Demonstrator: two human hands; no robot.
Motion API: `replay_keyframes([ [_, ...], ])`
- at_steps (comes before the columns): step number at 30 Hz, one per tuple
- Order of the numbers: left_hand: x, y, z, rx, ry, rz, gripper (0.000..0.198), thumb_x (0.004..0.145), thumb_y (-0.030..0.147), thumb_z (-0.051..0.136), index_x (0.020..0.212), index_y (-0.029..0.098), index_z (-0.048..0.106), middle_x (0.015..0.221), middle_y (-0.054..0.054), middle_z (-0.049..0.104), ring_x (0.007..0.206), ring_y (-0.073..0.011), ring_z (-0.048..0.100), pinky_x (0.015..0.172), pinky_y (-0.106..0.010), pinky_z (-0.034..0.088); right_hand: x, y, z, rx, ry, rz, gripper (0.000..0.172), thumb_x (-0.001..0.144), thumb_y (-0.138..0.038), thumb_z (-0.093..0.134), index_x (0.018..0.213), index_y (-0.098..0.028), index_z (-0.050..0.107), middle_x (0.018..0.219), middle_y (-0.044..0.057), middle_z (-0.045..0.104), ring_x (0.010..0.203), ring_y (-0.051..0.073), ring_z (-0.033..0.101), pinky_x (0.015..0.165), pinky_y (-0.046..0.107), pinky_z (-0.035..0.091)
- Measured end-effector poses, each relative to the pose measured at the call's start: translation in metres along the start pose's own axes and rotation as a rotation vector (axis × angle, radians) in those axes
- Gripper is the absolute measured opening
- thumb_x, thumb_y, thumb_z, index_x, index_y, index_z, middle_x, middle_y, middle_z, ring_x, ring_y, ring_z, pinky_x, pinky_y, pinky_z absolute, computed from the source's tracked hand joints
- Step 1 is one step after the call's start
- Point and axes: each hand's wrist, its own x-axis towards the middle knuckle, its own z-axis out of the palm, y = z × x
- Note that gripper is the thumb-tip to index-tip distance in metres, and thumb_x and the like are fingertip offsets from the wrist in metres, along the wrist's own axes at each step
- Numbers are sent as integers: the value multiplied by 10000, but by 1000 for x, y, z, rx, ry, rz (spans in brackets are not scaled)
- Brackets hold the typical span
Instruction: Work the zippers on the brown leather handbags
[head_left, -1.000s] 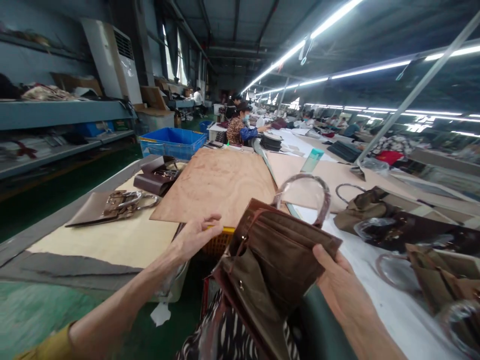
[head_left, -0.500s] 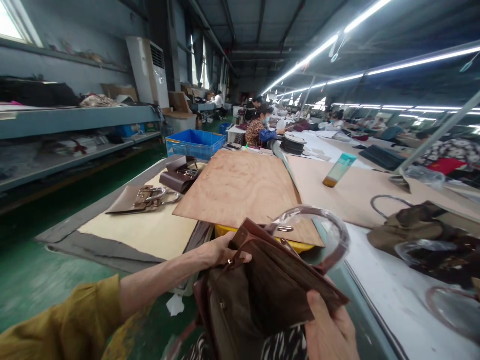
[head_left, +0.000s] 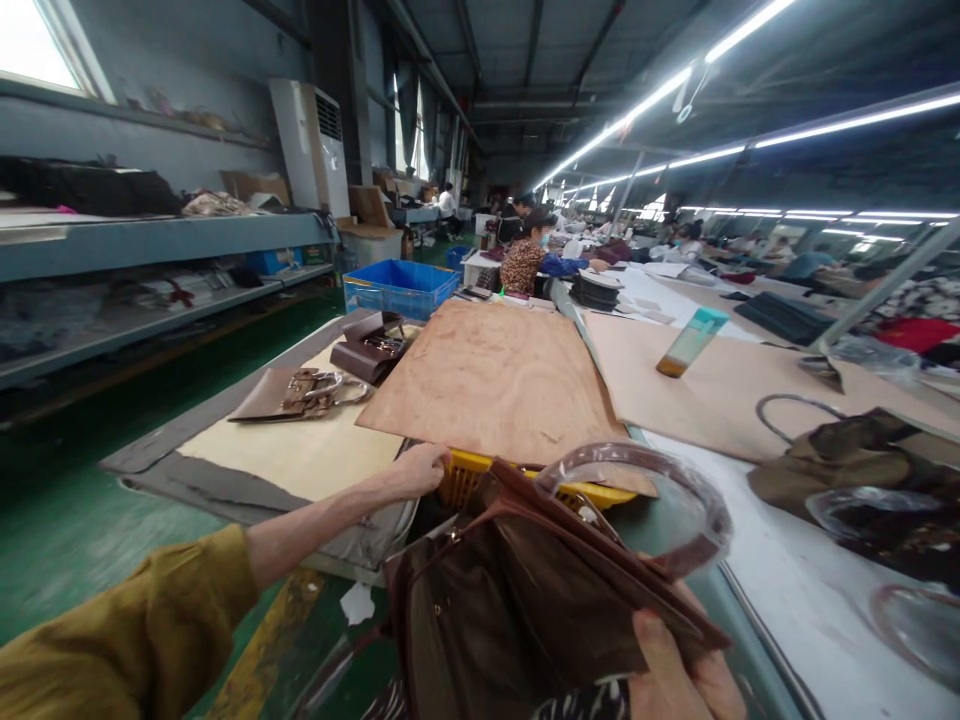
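Observation:
A brown handbag with its top gaping lies in front of me, its dark lining showing. My right hand grips the bag's near right edge, thumb inside and fingers behind. One plastic-wrapped handle arches up on the far side; the other hangs low at the left. Off the bag, my left hand is beside the left end of a yellow plastic basket, under the board's front edge. Its fingers are curled closed, and whatever they may hold is hidden.
A wooden board covers the basket. Small bags lie on a padded table at left, with a blue crate behind. On the right table are a bottle and more bags. A co-worker sits farther back.
My left hand has let go of the bag's left top edge and moved left and up to the yellow basket. My right hand keeps hold of the bag, which has shifted slightly right and down.

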Motion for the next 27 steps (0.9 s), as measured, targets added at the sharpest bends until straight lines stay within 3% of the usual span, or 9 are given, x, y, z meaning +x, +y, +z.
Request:
replay_keyframes([
  [4, -6, 7, -8, -3, -92, 0, 257, 643, 300, 571, 851, 156, 618, 742, 1, 592, 700, -151, 522, 563, -206, 359, 0, -3, -1, 38, 38, 53, 508, 707, -385, 613, 1183, -233, 516, 920, 45, 689, 881, 286, 629, 804, 465, 491],
  [8, -18, 15, 12, 6, -213, -40, 330, 580, 471, 635, 668, 153, 632, 533, 43, 470, 517, -107, 425, 450, -200, 271, -2, -1, -1, 30, 62, 38, 466, 717, -381, 596, 1163, -262, 532, 938, 43, 685, 926, 299, 613, 794, 481, 500],
  [12, -23, 17, 33, 76, -148, -113, 334, 552, 446, 649, 503, 125, 570, 457, 49, 331, 482, -96, 354, 451, -214, 234, -5, 2, -3, 14, 68, 32, 391, 709, -357, 610, 1087, -265, 578, 982, 36, 672, 976, 298, 590, 809, 470, 499],
  [15, -26, 17, 39, 118, -40, -118, 265, 475, 337, 701, 579, 127, 576, 529, 50, 399, 564, -113, 387, 496, -212, 259, -6, 2, -6, 15, 67, 40, 396, 722, -356, 597, 1110, -285, 558, 1019, 29, 662, 970, 287, 596, 795, 455, 510],
  [18, -27, 15, 40, 99, 9, -93, 342, 462, 274, 700, 760, 149, 591, 627, 53, 482, 617, -120, 413, 506, -199, 271, -6, 1, -8, 15, 65, 61, 434, 739, -366, 580, 1163, -291, 526, 994, 32, 671, 933, 277, 613, 777, 444, 518],
  [23, -21, 9, 46, 0, -58, -75, 174, 513, 251, 658, 624, 131, 597, 549, 45, 487, 602, -136, 462, 477, -193, 284, -6, -2, -7, 30, 45, 78, 489, 744, -387, 577, 1215, -294, 485, 980, 31, 678, 898, 280, 625, 773, 457, 513],
  [27, -17, 9, 57, -122, -133, -85, 268, 587, 362, 629, 629, 98, 633, 554, 5, 534, 562, -161, 504, 450, -214, 335, -7, -4, -5, 47, 24, 78, 492, 749, -408, 567, 1222, -308, 477, 998, 32, 672, 898, 287, 624, 777, 471, 508],
])
